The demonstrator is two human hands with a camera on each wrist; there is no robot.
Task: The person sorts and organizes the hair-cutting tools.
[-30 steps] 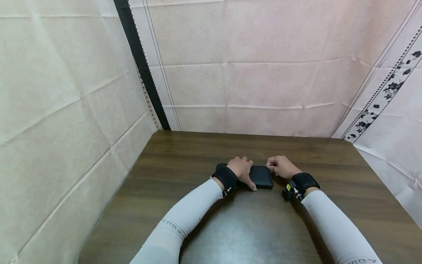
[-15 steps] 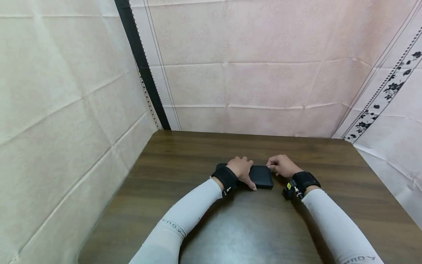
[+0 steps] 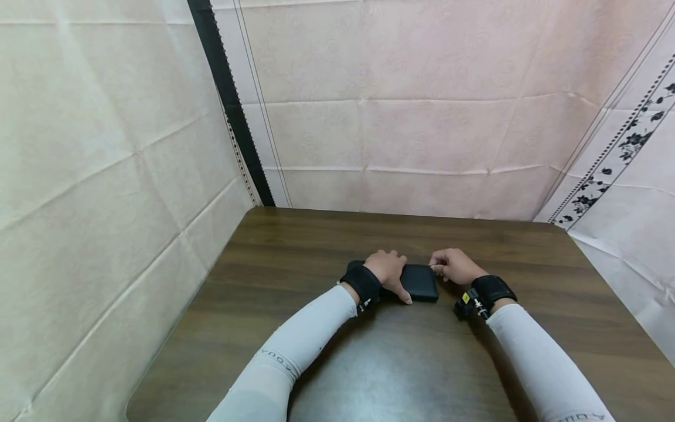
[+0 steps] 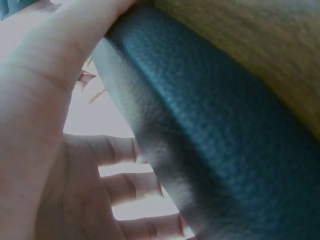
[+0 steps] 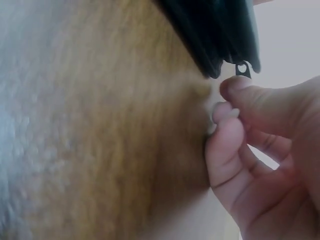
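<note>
A black leather-textured zip wallet (image 3: 420,282) lies on the table towards its far side. My left hand (image 3: 387,271) grips it from above, thumb along the near edge and fingers over the far side. In the left wrist view the wallet's pebbled side (image 4: 200,110) runs between thumb and fingers. At the wallet's right far corner, my right hand (image 3: 456,267) pinches the zipper pull (image 5: 242,69) between thumb and index finger. Only the pull's ringed upper part shows in the right wrist view; the fingertips hide the remainder. My left hand covers the wallet's middle.
The brown wood-grain table (image 3: 316,234) has a far edge beyond both hands. Pale creased cloth (image 3: 422,135) hangs behind it and on both sides. Black bands with a small camera (image 3: 464,306) sit on the wrists, below white sleeves (image 3: 295,346).
</note>
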